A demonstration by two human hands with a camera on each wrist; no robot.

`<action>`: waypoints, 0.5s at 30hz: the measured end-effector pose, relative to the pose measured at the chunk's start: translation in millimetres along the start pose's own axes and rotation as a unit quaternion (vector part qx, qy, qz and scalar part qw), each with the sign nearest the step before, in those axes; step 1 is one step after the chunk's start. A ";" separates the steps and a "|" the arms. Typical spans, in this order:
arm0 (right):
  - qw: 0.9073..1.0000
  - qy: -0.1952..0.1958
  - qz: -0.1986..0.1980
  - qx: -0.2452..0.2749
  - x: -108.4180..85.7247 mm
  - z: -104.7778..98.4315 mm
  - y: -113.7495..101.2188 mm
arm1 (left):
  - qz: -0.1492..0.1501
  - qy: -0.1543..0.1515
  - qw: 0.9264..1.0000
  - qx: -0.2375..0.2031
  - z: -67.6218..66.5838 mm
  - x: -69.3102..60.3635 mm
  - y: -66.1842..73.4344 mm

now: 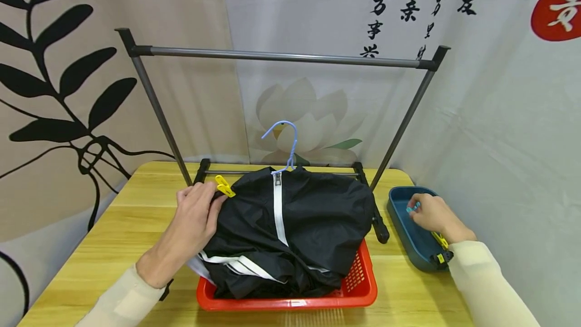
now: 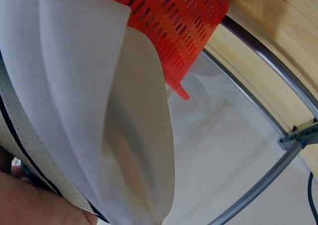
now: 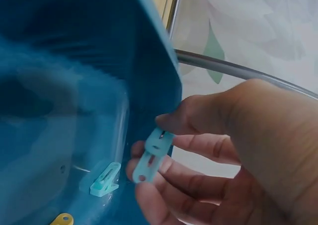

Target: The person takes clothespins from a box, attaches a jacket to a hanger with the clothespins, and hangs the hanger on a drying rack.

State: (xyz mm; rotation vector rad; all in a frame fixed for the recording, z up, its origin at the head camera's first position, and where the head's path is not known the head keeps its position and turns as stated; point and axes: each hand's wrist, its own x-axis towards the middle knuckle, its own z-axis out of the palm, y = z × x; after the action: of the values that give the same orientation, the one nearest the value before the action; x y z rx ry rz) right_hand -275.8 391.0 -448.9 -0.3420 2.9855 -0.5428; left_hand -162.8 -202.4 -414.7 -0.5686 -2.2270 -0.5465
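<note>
A black jacket (image 1: 317, 206) with a white zip strip hangs over a red basket (image 1: 290, 304), and the hook of a blue hanger (image 1: 295, 140) rises from its collar. My left hand (image 1: 192, 213) grips the jacket's left shoulder beside a yellow clothespin (image 1: 225, 186) clipped there. In the left wrist view that hand (image 2: 42, 202) shows only at the lower corner, beside pale fabric (image 2: 79, 86). Over the blue tray (image 1: 404, 231), my right hand (image 1: 433, 212) pinches a turquoise clothespin (image 3: 153, 155) between thumb and fingers. Another turquoise clothespin (image 3: 105, 180) lies in the tray.
A grey metal clothes rack (image 1: 281, 56) stands behind the basket on the wooden table (image 1: 136, 216). Yellow clothespins (image 1: 439, 239) lie in the tray near my right wrist. A patterned curtain (image 1: 499, 115) closes off the back and right side.
</note>
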 end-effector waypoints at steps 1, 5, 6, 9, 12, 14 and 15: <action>1.000 0.008 -0.001 0.000 -1.4 -0.2 -1.2 | 0.001 0.000 1.000 0.000 0.2 0.1 -0.3; 0.999 0.038 -0.003 -0.003 -6.9 0.4 -5.9 | 0.001 0.001 1.000 -0.001 1.1 -0.1 -0.9; 0.999 0.046 -0.003 -0.005 -8.3 0.9 -7.3 | 0.000 0.001 1.000 -0.001 1.3 -0.2 -1.0; 0.998 0.060 -0.002 0.002 -12.1 3.2 -11.9 | 0.000 0.000 1.000 -0.001 1.8 -0.3 -0.8; 0.997 0.076 -0.005 0.007 -15.4 4.3 -17.0 | 0.000 0.001 1.000 -0.001 2.0 0.3 -0.8; 0.996 0.089 -0.006 0.010 -17.6 4.7 -21.3 | 0.001 0.001 1.000 0.000 1.9 0.6 -1.1; 0.995 0.097 -0.007 0.008 -18.7 4.7 -23.5 | 0.001 0.000 1.000 0.000 1.9 0.7 -1.3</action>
State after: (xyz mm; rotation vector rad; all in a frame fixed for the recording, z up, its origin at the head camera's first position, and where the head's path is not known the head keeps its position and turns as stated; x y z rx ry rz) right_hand -252.3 372.3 -444.1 -0.3280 3.1651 -0.6373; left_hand -165.0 -202.3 -415.6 -0.5705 -2.2258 -0.5450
